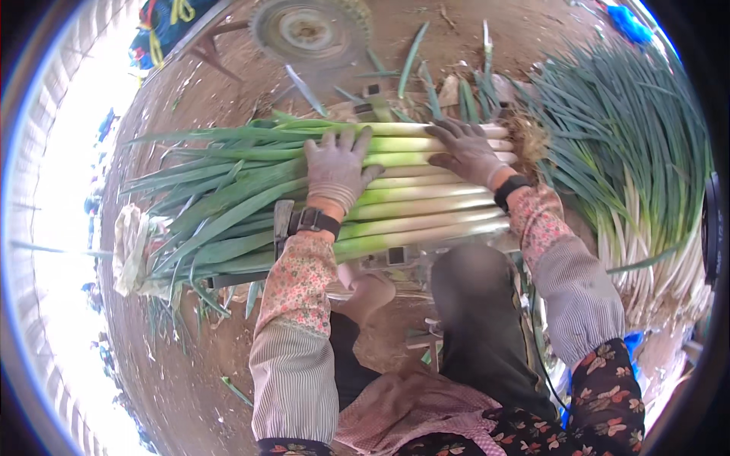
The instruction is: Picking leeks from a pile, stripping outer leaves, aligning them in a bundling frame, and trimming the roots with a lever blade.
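Several long green onions (pixel 422 194) lie side by side across a low stand before me, leaves to the left and trimmed white ends to the right. Wearing a thin grey glove, my left hand (pixel 339 168) rests with spread fingers on the far stalks, where green turns pale. My right hand (pixel 469 151), gloved too, lies on the white parts near the right ends, fingers apart. Neither hand is closed around a stalk. Loose roots (pixel 527 134) sit just beyond the white ends.
A large heap of untrimmed green onions (pixel 610 142) stands at the right. A wheel (pixel 311 28) is at the far side. Cut leaves (pixel 413 60) litter the dirt floor. Crumpled pale plastic (pixel 130 251) lies at the left, under the leaf tips. My knees are close to the stand.
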Available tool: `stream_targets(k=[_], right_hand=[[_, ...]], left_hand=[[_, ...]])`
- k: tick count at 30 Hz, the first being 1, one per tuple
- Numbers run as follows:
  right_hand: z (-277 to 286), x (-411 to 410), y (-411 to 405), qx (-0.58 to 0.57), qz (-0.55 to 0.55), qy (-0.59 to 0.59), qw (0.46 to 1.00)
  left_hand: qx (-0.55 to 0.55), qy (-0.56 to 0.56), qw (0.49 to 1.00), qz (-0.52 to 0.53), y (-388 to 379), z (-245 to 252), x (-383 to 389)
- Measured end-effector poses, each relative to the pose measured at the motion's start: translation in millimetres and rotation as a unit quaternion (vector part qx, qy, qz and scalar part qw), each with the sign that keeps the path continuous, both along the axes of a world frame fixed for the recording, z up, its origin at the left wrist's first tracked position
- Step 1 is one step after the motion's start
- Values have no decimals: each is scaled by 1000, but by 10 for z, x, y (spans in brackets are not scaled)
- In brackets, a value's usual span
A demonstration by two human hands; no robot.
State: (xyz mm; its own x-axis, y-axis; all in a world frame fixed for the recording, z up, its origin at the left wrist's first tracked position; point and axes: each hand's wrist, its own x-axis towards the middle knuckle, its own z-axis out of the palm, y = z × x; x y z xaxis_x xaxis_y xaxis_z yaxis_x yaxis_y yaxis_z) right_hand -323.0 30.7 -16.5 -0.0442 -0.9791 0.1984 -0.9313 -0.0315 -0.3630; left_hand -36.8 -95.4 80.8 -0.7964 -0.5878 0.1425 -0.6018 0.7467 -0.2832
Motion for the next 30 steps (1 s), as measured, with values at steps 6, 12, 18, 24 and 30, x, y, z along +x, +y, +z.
stream_targets(k=[6, 12, 18, 24, 30], right_hand=[[77, 251, -128, 62, -79, 42, 994], [-17, 314, -131, 32, -72, 51, 996], [-36, 325, -127, 32, -87, 35, 995], [-35, 128, 118, -5, -75, -39, 996], [216, -472, 645, -64, -83, -185, 977]], left_hand=[[-43, 11, 999, 28, -215, -57, 68], [-35, 73, 996, -22, -324, -89, 333], [-64, 57, 995, 52, -308, -167, 178], [-72, -17, 991, 114, -46, -247, -234], [-154, -112, 972, 134, 116, -529, -478]])
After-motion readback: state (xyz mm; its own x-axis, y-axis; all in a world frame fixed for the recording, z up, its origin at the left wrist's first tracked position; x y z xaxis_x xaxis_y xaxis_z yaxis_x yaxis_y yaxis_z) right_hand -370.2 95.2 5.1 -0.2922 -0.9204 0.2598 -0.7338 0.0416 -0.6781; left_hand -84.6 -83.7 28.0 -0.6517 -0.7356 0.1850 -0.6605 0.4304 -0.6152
